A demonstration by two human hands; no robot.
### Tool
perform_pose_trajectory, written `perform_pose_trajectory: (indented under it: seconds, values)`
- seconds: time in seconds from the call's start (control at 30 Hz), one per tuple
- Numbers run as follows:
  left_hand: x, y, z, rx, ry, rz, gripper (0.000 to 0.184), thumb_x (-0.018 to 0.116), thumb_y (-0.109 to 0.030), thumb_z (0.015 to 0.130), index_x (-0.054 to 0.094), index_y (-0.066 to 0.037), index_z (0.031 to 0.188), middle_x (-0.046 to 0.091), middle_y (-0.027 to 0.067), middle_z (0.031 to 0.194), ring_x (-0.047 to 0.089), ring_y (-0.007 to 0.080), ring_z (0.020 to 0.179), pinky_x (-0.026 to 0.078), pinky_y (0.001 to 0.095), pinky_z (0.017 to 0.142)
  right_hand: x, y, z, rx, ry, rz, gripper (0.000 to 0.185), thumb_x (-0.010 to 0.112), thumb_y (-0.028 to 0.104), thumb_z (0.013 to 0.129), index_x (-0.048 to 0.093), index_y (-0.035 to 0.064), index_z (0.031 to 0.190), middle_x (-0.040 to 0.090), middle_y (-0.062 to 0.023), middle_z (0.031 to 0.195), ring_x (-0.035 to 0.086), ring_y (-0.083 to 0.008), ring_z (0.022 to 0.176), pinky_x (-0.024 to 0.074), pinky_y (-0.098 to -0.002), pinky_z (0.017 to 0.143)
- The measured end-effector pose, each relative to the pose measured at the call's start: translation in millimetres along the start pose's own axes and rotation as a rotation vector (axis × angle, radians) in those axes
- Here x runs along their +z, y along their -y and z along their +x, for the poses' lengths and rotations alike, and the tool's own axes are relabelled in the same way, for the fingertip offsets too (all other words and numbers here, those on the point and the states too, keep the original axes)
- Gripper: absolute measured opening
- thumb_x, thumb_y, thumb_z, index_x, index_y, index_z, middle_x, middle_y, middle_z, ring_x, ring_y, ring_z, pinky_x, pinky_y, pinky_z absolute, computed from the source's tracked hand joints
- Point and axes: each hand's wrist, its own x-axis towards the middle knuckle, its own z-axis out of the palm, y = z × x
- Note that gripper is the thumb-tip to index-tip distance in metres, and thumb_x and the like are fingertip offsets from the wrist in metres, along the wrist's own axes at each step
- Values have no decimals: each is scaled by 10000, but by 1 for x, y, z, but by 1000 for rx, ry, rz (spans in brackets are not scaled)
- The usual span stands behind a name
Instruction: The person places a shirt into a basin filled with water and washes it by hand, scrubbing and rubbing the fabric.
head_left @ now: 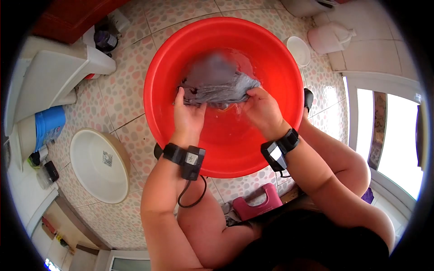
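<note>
A large red basin [226,153] holds some water, and a wet grey cloth [217,90] is stretched between my two hands over its middle. The cloth's far part is blurred. My left hand [190,113] grips the cloth's near left edge, thumb on top and the other fingers beneath it, partly hidden. At the right end, my right hand [262,107] pinches the cloth between thumb and fingers. Both wrists wear black straps with small boxes.
A white basin [97,167] stands on the tiled floor at the left, with a blue bucket [49,126] beyond it. A small white bowl [298,50] and a pinkish jug [330,38] are at the upper right. A pink stool [260,205] is near my legs.
</note>
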Motion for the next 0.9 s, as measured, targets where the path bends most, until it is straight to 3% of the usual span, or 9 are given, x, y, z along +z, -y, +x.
perform_pose_trajectory:
  seconds: [0.3,0.37,0.47,0.53,0.6,0.7,0.77,0.83,0.9]
  values:
    - [-6,4,-3,-168,-194,-40,465,506,-342,863,406,-42,1204,452,116,1213,442,234,1102,367,382,950,-3,40,0,-31,69,81,398,330,85,814,407,-30,1187,464,-153,1219,427,-277,1142,285,-394,1005]
    - [-1,5,-7,-514,56,149,498,512,-336,860,376,-43,1240,425,124,1259,424,251,1138,362,413,951,0,45,-4,59,106,106,373,336,104,824,416,-14,1168,513,-131,1155,474,-269,1087,332,-387,971]
    - [-25,34,8,-552,293,305,533,503,-350,861,342,-51,1272,403,128,1286,408,267,1158,349,444,952,7,44,-10,166,143,111,375,334,122,833,424,-15,1170,519,-138,1155,486,-267,1076,342,-372,963]
    - [-10,35,3,-510,346,308,571,462,-409,869,319,-56,1294,395,126,1294,401,273,1164,332,447,964,7,35,-13,177,136,71,378,335,129,834,426,-12,1173,517,-140,1160,489,-265,1075,345,-371,961]
    - [-1,34,10,-453,398,-6,596,425,-460,870,322,-55,1294,394,123,1297,395,267,1173,326,430,972,3,30,-14,190,130,32,382,336,135,836,428,-9,1177,514,-142,1166,493,-262,1074,348,-369,960]
    - [20,17,-2,-405,346,9,597,381,-488,876,333,-60,1290,402,120,1290,402,258,1171,317,411,980,5,30,-16,335,375,82,381,338,165,867,415,-1,1200,490,-140,1195,485,-254,1090,349,-364,961]
    - [18,11,-3,-396,350,41,566,395,-459,881,344,-64,1283,415,119,1278,412,255,1162,320,405,978,18,33,-22,81,214,-280,388,344,239,907,415,5,1209,502,-129,1181,504,-237,1061,376,-348,931]
    - [17,7,-4,-391,357,75,535,409,-430,886,355,-67,1277,428,117,1266,422,252,1153,323,398,975,8,33,-13,87,87,-265,391,352,261,916,427,4,1200,521,-114,1155,515,-220,1036,391,-334,906]
    - [18,4,-6,-196,380,221,488,441,-369,888,372,-63,1261,448,112,1245,437,247,1137,336,384,965,-1,30,-11,93,-46,-248,395,360,283,924,438,3,1191,540,-99,1129,526,-203,1011,406,-321,881]
